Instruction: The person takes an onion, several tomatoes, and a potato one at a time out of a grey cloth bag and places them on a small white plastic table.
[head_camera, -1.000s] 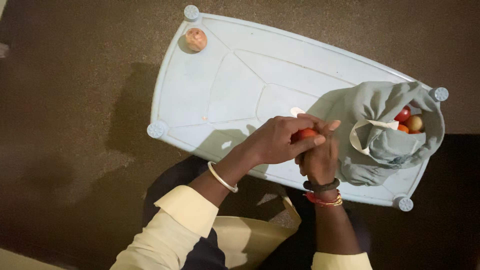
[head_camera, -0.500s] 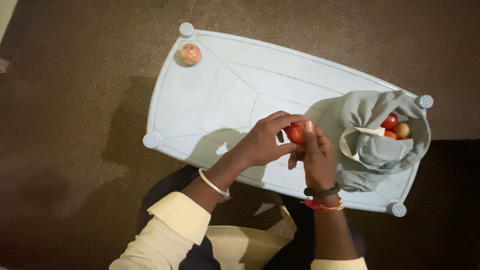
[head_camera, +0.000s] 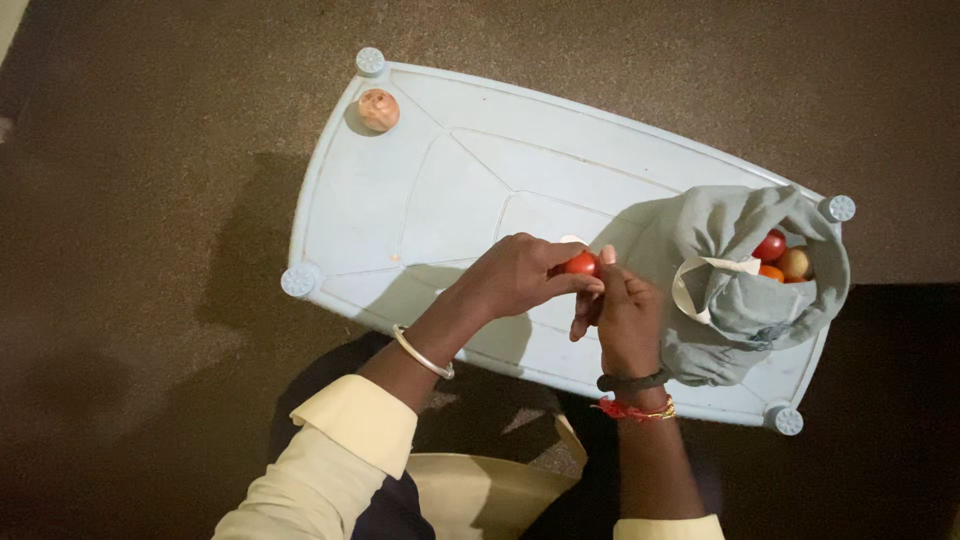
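Both hands met on one small red tomato (head_camera: 582, 264) above the near half of the pale blue table (head_camera: 480, 170). Left hand (head_camera: 515, 278) was closed round it, thumb and fingertips pinching its left side. Right hand (head_camera: 622, 318) came up from below, fingers loosely curled, thumb tip touching the tomato's right side; how firmly the right one gripped could not be told.

Head view, only one: tomato round, no clear long axis, and the stem end was not visible, so which way it pointed could not be told. Most of it was covered by fingers, just a red patch showing.

Grey cloth bag (head_camera: 745, 280) lay just right of the hands at the table's right end, mouth open toward the far right corner, with more red, orange and yellowish fruit (head_camera: 782, 258) inside; count unclear, bag folds hid most. A single pale reddish fruit (head_camera: 379, 109) sat at the far left corner, well apart from the hands. A silver bangle (head_camera: 421, 352) was on the left wrist, dark and red bands (head_camera: 634, 395) on the right. Cream sleeves were cut off at the bottom edge. Dark brown floor (head_camera: 150, 250) lay around the table, lighting dim.
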